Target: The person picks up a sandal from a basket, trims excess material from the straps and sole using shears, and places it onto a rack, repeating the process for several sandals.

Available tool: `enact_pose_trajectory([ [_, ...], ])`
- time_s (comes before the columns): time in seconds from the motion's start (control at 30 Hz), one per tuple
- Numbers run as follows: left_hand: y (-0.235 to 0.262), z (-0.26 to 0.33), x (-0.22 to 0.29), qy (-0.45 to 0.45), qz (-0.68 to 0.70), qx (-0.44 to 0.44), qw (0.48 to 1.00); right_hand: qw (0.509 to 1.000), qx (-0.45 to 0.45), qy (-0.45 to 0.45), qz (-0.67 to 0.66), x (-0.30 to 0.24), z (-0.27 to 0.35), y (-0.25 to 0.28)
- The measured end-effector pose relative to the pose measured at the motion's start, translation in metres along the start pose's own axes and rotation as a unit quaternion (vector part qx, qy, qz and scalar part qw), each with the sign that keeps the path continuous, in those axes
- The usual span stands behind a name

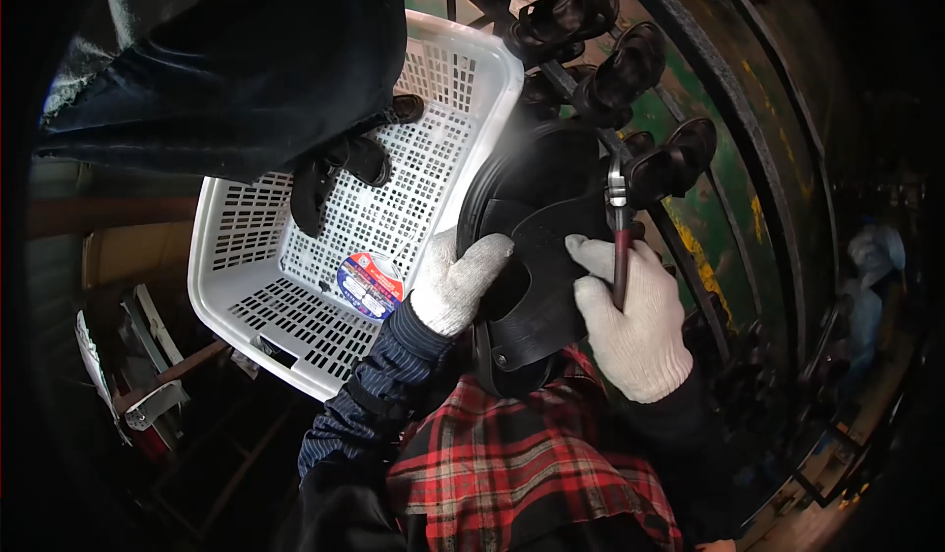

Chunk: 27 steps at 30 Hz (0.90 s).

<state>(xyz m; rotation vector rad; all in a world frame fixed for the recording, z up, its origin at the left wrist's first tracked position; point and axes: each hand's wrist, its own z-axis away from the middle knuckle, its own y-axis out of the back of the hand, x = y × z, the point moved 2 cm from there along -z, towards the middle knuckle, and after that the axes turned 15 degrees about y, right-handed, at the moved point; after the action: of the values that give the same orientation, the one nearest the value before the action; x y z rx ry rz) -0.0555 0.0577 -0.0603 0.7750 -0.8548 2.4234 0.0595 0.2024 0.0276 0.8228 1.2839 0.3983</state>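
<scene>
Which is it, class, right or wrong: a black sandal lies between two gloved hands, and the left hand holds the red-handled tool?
Wrong in one respect: the head view shows the red-handled tool in the right hand, not the left hand. The black sandal does lie between them.

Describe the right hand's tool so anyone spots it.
Right of the white basket is a black sandal. Beside it, the gloved right hand grips a tool, its dark red handle and shiny metal head setting it apart from the black sandals beyond.
</scene>
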Motion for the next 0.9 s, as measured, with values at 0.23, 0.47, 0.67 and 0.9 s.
enact_pose_trajectory([
  [0.23,0.015,-0.007,-0.009,-0.014,0.045,0.009,0.999,0.987,-0.064,0.101,0.104,-0.049,0.0,0.006],
  [0.47,0.033,-0.013,-0.022,0.001,0.023,-0.036,0.999,0.966,-0.224,0.0,0.128,-0.029,0.003,-0.03],
  [0.67,0.039,-0.009,-0.028,0.025,0.061,-0.01,0.998,0.953,-0.212,0.127,0.174,-0.025,0.003,-0.045],
  [0.9,0.045,-0.009,-0.035,0.036,0.03,0.005,0.999,0.935,-0.265,0.094,0.215,-0.033,-0.001,-0.05],
])
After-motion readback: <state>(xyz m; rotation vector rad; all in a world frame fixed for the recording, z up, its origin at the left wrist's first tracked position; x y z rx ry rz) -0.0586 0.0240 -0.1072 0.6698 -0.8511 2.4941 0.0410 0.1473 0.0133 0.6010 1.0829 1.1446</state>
